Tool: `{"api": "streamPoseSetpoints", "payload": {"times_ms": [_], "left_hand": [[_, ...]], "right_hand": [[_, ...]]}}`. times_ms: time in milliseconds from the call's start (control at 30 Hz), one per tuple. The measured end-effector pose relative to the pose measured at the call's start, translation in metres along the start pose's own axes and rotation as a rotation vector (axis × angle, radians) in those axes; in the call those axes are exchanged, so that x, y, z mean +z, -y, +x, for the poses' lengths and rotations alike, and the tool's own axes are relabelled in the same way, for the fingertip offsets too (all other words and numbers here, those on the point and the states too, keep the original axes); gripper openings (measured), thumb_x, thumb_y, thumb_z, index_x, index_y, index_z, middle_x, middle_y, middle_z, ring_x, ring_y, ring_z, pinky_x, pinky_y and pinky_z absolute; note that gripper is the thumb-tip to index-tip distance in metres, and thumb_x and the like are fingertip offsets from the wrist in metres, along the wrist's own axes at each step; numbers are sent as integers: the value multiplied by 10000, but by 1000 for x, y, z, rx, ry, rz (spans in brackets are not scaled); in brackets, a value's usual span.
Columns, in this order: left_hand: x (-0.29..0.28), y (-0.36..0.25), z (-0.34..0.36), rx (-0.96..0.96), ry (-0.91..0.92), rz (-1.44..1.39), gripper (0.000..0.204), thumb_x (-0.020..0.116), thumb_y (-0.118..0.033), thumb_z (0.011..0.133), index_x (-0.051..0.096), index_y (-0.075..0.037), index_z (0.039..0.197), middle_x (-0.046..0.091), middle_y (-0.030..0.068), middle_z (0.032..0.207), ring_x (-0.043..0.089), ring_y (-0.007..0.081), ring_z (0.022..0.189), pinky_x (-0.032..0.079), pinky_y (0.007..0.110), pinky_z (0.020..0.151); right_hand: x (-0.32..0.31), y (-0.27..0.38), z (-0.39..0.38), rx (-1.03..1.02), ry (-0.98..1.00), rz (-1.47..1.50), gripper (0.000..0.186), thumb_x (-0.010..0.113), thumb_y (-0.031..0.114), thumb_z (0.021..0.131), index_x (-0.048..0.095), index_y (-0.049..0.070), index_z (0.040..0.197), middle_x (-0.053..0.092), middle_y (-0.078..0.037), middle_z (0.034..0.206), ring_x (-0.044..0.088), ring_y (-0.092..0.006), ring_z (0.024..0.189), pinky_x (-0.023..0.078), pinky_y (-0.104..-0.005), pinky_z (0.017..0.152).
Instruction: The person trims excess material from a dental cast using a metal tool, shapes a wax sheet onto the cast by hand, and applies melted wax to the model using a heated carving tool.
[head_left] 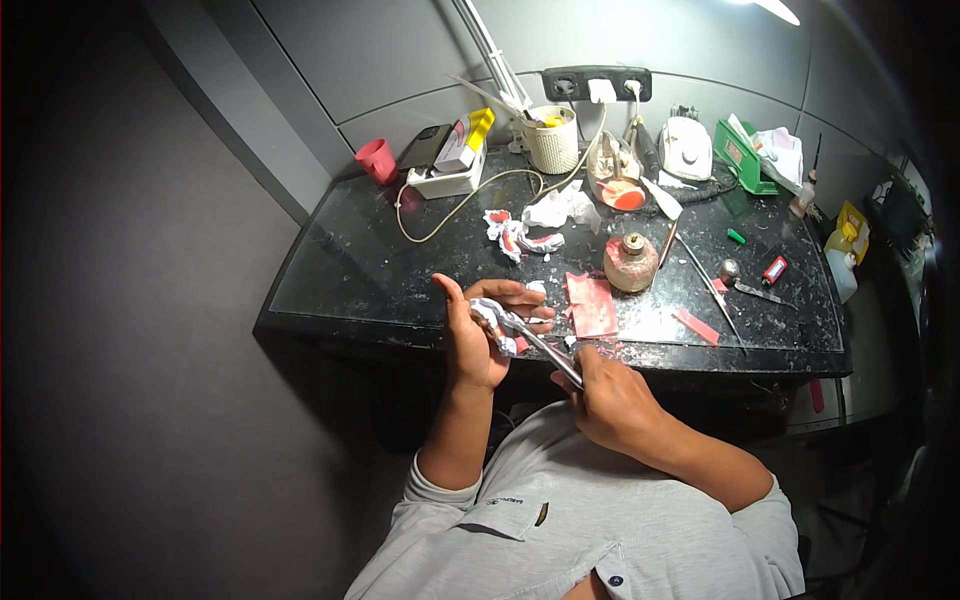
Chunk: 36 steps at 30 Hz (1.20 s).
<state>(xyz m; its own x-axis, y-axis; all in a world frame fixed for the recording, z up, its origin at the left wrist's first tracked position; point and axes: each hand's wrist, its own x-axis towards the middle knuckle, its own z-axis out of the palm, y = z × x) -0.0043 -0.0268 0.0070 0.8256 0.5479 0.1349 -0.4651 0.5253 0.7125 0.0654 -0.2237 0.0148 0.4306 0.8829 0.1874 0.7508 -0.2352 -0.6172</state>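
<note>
Cradled in my left hand (470, 340) is a small white plaster-like piece (492, 322) with bits of pink on it; the thumb is raised and the fingers curl loosely behind it. My right hand (615, 400) is closed around a long metal tool (553, 355), whose far end reaches onto the white piece. Just right of my left fingers lie a pink wax sheet (590, 298) and a glass spirit-burner-like jar (630, 265) smeared with pink. More white pieces with pink parts (515, 238) sit behind my hands on the speckled black desk (350, 280).
A pink cup (376, 160), box (465, 140), woven holder (553, 140) and looped cable stand at the back. To the right are a white device (686, 145), green bin (740, 160), thin rods, small tools (775, 270) and a pink strip (695, 327). A lamp (765, 10) hangs above.
</note>
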Motion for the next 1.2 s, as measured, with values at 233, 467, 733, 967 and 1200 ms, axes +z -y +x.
{"api": "streamPoseSetpoints", "payload": {"times_ms": [233,467,733,967,1200], "left_hand": [[-1,7,2,113,12,301,750,230,-568,1073,636,62,1102,688,260,1124,697,332,1029,568,466,928],[14,3,-11,141,-6,436,586,303,-410,1108,580,86,1253,620,249,1281,683,240,1044,612,377,851],[38,11,-16,197,62,687,432,406,-354,1101,534,18,1279,582,32,754,496,62,529,370,209,431],[27,21,-13,287,-53,959,389,416,-310,1104,522,-6,886,551,28,699,517,83,619,433,269,550],[17,16,-14,349,0,976,376,432,-347,1099,568,-37,937,526,-31,734,411,23,574,333,203,495]], "right_hand": [[-12,4,0,24,-121,-1,385,662,290,967,471,-44,958,635,-261,755,646,-470,700,502,-539,608],[-21,0,0,105,-105,9,396,659,307,970,466,-40,972,628,-277,780,638,-494,731,498,-548,639],[-19,-7,5,109,-154,14,349,647,247,975,462,-49,985,629,-297,799,638,-503,760,501,-549,677],[-24,-10,6,164,-125,48,274,690,123,924,464,-30,938,614,-298,772,628,-502,760,483,-543,646],[-34,-4,-2,44,-123,-13,311,599,174,969,506,-30,1184,654,-256,938,656,-453,879,520,-522,776]]}}
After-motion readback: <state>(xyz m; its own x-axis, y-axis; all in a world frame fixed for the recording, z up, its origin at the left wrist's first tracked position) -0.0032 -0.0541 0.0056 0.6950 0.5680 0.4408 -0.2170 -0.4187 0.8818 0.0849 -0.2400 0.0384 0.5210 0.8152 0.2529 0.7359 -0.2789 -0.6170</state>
